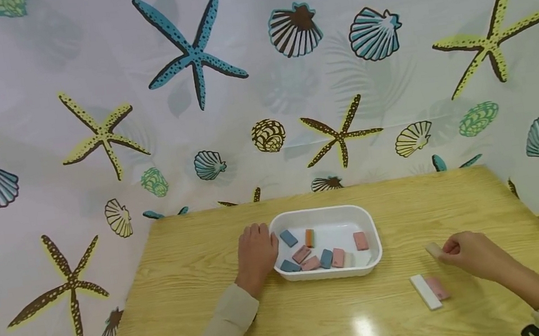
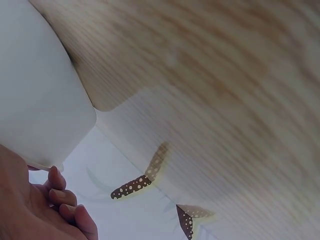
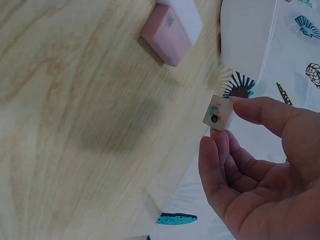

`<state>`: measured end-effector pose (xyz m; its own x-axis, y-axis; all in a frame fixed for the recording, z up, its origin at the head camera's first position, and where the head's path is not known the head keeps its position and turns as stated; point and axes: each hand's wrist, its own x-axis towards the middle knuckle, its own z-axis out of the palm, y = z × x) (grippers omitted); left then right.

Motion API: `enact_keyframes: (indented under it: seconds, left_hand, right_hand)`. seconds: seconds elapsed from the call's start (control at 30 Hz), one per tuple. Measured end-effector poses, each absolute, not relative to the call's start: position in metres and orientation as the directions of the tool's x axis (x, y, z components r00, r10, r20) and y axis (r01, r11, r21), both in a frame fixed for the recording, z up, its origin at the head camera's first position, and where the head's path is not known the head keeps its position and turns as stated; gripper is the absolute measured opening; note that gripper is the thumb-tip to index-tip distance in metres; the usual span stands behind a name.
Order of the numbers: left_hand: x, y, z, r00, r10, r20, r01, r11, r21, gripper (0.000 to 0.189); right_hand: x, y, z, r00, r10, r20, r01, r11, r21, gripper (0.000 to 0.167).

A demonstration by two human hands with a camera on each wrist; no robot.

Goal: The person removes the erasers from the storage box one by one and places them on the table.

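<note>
Head view: left of centre, the left hand (image 1: 256, 253) grips the rim of a white plastic tray (image 1: 324, 275) where most erasers lie, including an orange-and-green eraser (image 1: 309, 237). At lower right, a white eraser (image 1: 426, 292) and a pink eraser (image 1: 437, 287) lie outside, touching; the right hand (image 1: 475, 255) pinches a cream eraser (image 1: 432, 249), not yet set down.

Left wrist view: fingers (image 2: 62, 196) curl against the rim, lower left.

Right wrist view: the cream eraser, right of centre, appears lifted.

White cloth (image 1: 259, 90) printed with scallop shells (image 1: 374, 35) fills the upper frame and both sides; a blue starfish (image 1: 195, 57) lies upper left of centre, a yellow starfish (image 1: 492, 42) at upper right. Below, a wood-grain tabletop (image 1: 198, 245) carries a bright reflection (image 1: 365, 331) near the bottom edge.
</note>
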<state>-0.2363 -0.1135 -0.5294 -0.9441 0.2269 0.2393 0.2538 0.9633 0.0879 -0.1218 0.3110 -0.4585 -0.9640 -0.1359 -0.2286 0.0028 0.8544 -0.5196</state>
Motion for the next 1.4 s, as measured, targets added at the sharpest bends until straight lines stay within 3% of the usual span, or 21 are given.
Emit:
enact_keyframes:
  seconds: [0.43, 0.83, 1.4]
  left_hand:
    - [-0.236, -0.113, -0.529, -0.943, 0.225, 0.246, 0.252, 0.964, 0.085, 0.031]
    - [-0.234, -0.114, -0.527, -0.937, 0.232, 0.259, 0.263, 0.96, 0.092, 0.031]
    - [-0.234, -0.113, -0.527, -0.94, 0.227, 0.256, 0.256, 0.962, 0.089, 0.03]
  right_hand:
    - [-0.091, 0.336, -0.492, -0.935, -0.094, -0.342, 0.12, 0.823, -0.555, 0.033]
    - [-0.085, 0.323, -0.502, -0.949, -0.037, -0.313, 0.141, 0.84, -0.524, 0.033]
    - [-0.079, 0.299, -0.501, -0.951, -0.061, -0.304, 0.114, 0.842, -0.527, 0.026]
